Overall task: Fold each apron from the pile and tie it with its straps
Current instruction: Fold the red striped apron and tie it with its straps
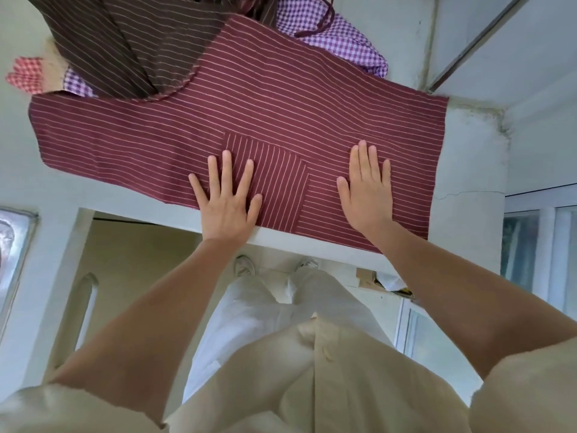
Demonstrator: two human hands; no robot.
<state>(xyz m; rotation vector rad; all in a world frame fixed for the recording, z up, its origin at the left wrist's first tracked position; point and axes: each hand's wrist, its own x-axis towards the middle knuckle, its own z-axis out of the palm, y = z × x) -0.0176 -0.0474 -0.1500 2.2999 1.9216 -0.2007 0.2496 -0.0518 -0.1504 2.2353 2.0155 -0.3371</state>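
Note:
A maroon apron (265, 98) with thin pale stripes lies spread flat on a white ledge (53, 189), its pocket (274, 170) facing up near the front edge. My left hand (228, 198) presses flat on the pocket's left side with fingers spread. Flat on the cloth to the right of the pocket lies my right hand (368, 189), fingers straight. Behind the spread apron sits the pile: a brown striped apron (131, 48), a purple checked one (343, 35) with a dark strap, and a red checked one (25, 73).
The ledge ends in a front edge just under my wrists, with open floor and my feet (274, 265) below. A wall corner (499, 126) bounds the ledge on the right. A cardboard scrap (371, 278) lies on the floor.

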